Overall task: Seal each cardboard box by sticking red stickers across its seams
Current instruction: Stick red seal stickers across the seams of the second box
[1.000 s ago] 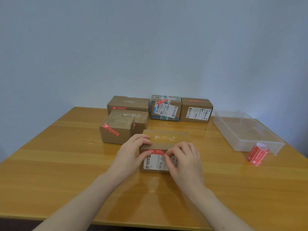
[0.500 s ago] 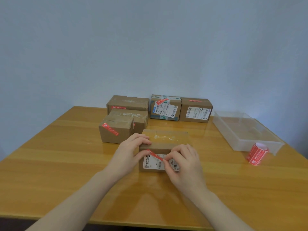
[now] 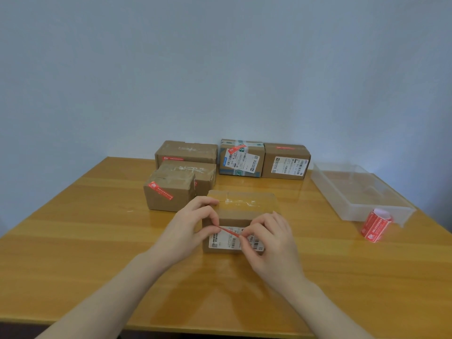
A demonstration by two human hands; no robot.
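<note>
1. Head view, the hands: the left hand [image 3: 193, 226] and the right hand [image 3: 266, 241] each pinch one end of a red sticker [image 3: 228, 231], stretched taut between fingertips. It runs at a slant in front of the near face of the cardboard box [image 3: 244, 211], over its white shipping label [image 3: 230, 241]. I cannot tell whether it touches the box yet.

2. Same view, the setting: that box sits mid-worktop [image 3: 73, 253], towards the near edge. Five more boxes cluster towards the far edge, most of them showing red stickers. A clear plastic tray [image 3: 357, 192] lies along the right edge, with the sticker roll [image 3: 375, 226] just beside its near corner.

3. What I'd worry about: the sticker is tilted and low, so pressed down as it is, it could land on the label and miss the seam. Held slack, it may fold onto itself or cling to a fingertip. A hard press could slide the light box.
</note>
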